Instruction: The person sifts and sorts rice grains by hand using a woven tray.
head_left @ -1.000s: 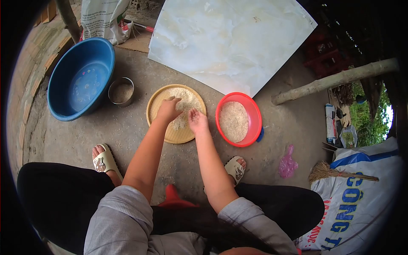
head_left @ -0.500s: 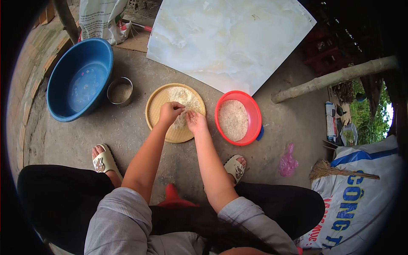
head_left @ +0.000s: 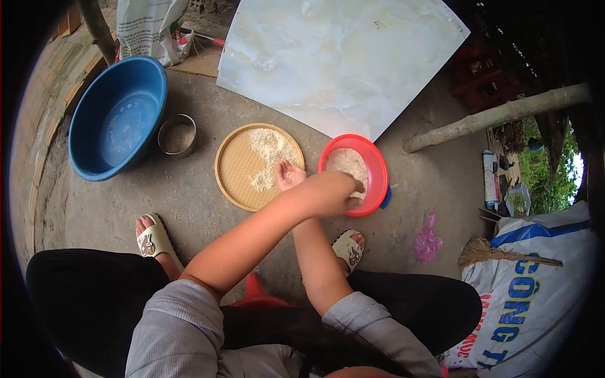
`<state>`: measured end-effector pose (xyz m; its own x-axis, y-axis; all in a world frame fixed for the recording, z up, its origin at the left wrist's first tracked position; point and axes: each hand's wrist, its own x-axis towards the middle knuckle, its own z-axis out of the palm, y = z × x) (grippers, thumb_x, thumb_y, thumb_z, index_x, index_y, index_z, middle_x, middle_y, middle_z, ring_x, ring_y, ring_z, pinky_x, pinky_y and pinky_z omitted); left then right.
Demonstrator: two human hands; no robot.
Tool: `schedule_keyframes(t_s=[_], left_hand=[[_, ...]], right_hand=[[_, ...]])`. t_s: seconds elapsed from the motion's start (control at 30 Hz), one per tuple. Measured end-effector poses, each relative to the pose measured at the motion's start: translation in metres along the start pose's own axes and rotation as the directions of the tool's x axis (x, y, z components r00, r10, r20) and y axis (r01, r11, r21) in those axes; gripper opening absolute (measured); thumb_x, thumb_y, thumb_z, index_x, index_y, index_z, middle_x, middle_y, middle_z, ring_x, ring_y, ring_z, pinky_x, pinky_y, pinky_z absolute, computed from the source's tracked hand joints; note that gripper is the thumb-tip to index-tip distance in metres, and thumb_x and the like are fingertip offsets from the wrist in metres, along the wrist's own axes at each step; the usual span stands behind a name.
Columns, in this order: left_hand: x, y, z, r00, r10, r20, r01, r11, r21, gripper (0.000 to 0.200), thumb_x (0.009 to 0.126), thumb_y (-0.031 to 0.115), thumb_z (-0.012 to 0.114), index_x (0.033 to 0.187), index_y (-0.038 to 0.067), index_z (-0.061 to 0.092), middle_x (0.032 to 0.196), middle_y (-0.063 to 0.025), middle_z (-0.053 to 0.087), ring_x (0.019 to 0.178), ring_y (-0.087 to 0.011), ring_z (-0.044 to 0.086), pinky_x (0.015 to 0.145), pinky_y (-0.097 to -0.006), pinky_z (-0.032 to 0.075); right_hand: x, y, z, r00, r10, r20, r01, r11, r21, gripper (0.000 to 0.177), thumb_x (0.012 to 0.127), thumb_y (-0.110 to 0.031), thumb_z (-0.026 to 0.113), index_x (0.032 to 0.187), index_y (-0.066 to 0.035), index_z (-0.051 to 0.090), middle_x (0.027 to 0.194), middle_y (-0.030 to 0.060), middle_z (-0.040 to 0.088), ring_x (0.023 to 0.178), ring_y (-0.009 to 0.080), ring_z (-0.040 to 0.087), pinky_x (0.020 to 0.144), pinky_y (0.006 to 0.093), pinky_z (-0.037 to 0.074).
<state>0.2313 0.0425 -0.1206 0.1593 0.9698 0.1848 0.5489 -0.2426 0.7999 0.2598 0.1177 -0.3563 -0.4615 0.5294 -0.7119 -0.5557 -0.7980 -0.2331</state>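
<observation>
My left hand (head_left: 340, 192) reaches across my right forearm to the red basin (head_left: 377, 173). Its back faces up and its fingers point down over the pale grains (head_left: 346, 162) inside; the fingertips are mostly hidden. My right hand (head_left: 290, 175) is cupped palm up over the right edge of the round woven tray (head_left: 236, 167), with what look like a few grains in the palm. Whitish grains (head_left: 272, 145) lie spread on the tray's upper and right part, and its left part shows bare weave.
A large blue basin (head_left: 120, 120) and a metal bowl (head_left: 177, 135) of grains stand left. Behind lies a pale marbled board (head_left: 340, 57). To the right are a wooden pole (head_left: 498, 120), a pink plastic bag (head_left: 428, 239), a straw brush (head_left: 482, 252) and a big printed sack (head_left: 535, 302).
My left hand has moved from above the tray, beside my right palm, rightwards to the red basin. My right hand has stayed nearly in place. More of the tray's surface shows.
</observation>
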Motion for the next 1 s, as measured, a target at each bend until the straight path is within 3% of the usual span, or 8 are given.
schedule_keyframes(t_s=[0.1, 0.17, 0.2, 0.3, 0.37, 0.9, 0.97, 1.0], left_hand=[[-0.017, 0.108, -0.032, 0.887, 0.363, -0.284, -0.422, 0.888, -0.182, 0.018, 0.083, 0.022, 0.059, 0.085, 0.004, 0.059, 0.075, -0.0103, 0.059, 0.07, -0.0293, 0.06, 0.061, -0.04, 0.047], [-0.034, 0.152, -0.041, 0.652, 0.535, -0.538, -0.69, 0.712, -0.13, 0.019, 0.079, 0.02, 0.066, 0.075, 0.007, 0.053, 0.065, -0.0042, 0.049, 0.056, -0.0192, 0.052, 0.044, -0.0323, 0.04], [-0.039, 0.166, -0.045, 0.529, 0.53, -0.663, -0.768, 0.631, -0.11, 0.025, 0.075, 0.013, 0.07, 0.069, 0.009, 0.046, 0.061, -0.001, 0.044, 0.049, -0.0141, 0.047, 0.04, -0.0275, 0.033], [-0.061, 0.188, -0.062, 0.506, 0.482, -0.716, -0.765, 0.634, -0.114, 0.024, 0.074, 0.015, 0.067, 0.064, 0.007, 0.047, 0.054, -0.0025, 0.043, 0.05, -0.017, 0.051, 0.04, -0.0308, 0.036], [-0.064, 0.197, -0.073, 0.321, 0.093, -0.942, -0.758, 0.622, -0.197, 0.017, 0.059, 0.009, 0.06, 0.056, 0.013, 0.043, 0.058, 0.0041, 0.034, 0.042, -0.007, 0.036, 0.033, -0.0213, 0.025], [-0.074, 0.155, -0.053, 0.061, 0.507, -0.86, -0.586, 0.716, 0.381, 0.026, 0.076, 0.01, 0.071, 0.067, 0.005, 0.048, 0.057, 0.0011, 0.037, 0.046, -0.0101, 0.029, 0.036, -0.023, 0.019], [-0.086, 0.153, -0.04, 0.249, 0.443, -0.861, -0.658, 0.73, 0.185, 0.026, 0.066, 0.008, 0.077, 0.067, 0.006, 0.051, 0.05, 0.0002, 0.043, 0.039, -0.0108, 0.033, 0.037, -0.0249, 0.021], [-0.084, 0.15, -0.026, 0.245, 0.434, -0.867, -0.719, 0.682, 0.138, 0.027, 0.067, 0.006, 0.074, 0.064, 0.008, 0.047, 0.051, 0.0011, 0.04, 0.043, -0.0116, 0.038, 0.039, -0.0255, 0.025]], right_hand=[[0.009, -0.003, 0.002, 0.999, 0.029, -0.046, -0.032, 0.997, -0.072, 0.025, 0.094, -0.013, 0.039, 0.102, 0.008, 0.051, 0.097, 0.0144, 0.053, 0.091, 0.0236, 0.056, 0.084, 0.0339, 0.053], [0.011, 0.001, 0.002, 0.997, 0.036, -0.062, -0.041, 0.997, -0.072, 0.026, 0.094, -0.014, 0.038, 0.099, 0.006, 0.052, 0.095, 0.0131, 0.053, 0.088, 0.0231, 0.056, 0.083, 0.0345, 0.054], [0.009, -0.001, 0.003, 0.999, 0.031, -0.038, -0.034, 0.996, -0.082, 0.026, 0.094, -0.014, 0.037, 0.098, 0.007, 0.052, 0.094, 0.0133, 0.053, 0.088, 0.0234, 0.056, 0.083, 0.0346, 0.054], [0.012, 0.002, 0.0, 0.999, 0.019, -0.047, -0.022, 0.998, -0.064, 0.025, 0.094, -0.013, 0.037, 0.097, 0.007, 0.052, 0.092, 0.0138, 0.053, 0.088, 0.0237, 0.056, 0.083, 0.0351, 0.054], [0.006, 0.007, 0.002, 0.998, 0.005, -0.059, -0.009, 0.998, -0.07, 0.025, 0.093, -0.013, 0.037, 0.098, 0.008, 0.051, 0.091, 0.014, 0.053, 0.088, 0.0243, 0.056, 0.084, 0.0354, 0.053], [0.005, 0.019, 0.032, 0.999, 0.025, -0.036, -0.027, 0.998, -0.051, 0.023, 0.093, -0.01, 0.039, 0.097, 0.009, 0.052, 0.092, 0.0135, 0.053, 0.087, 0.0235, 0.055, 0.081, 0.0326, 0.055], [0.002, 0.023, 0.037, 0.998, 0.046, -0.049, -0.046, 0.999, -0.011, 0.023, 0.093, -0.009, 0.039, 0.096, 0.009, 0.052, 0.092, 0.0137, 0.053, 0.085, 0.0236, 0.056, 0.081, 0.0322, 0.055], [0.002, 0.023, 0.04, 0.998, 0.034, -0.056, -0.036, 0.999, -0.023, 0.023, 0.093, -0.01, 0.039, 0.096, 0.009, 0.052, 0.091, 0.0139, 0.053, 0.085, 0.0238, 0.056, 0.082, 0.0324, 0.055]])
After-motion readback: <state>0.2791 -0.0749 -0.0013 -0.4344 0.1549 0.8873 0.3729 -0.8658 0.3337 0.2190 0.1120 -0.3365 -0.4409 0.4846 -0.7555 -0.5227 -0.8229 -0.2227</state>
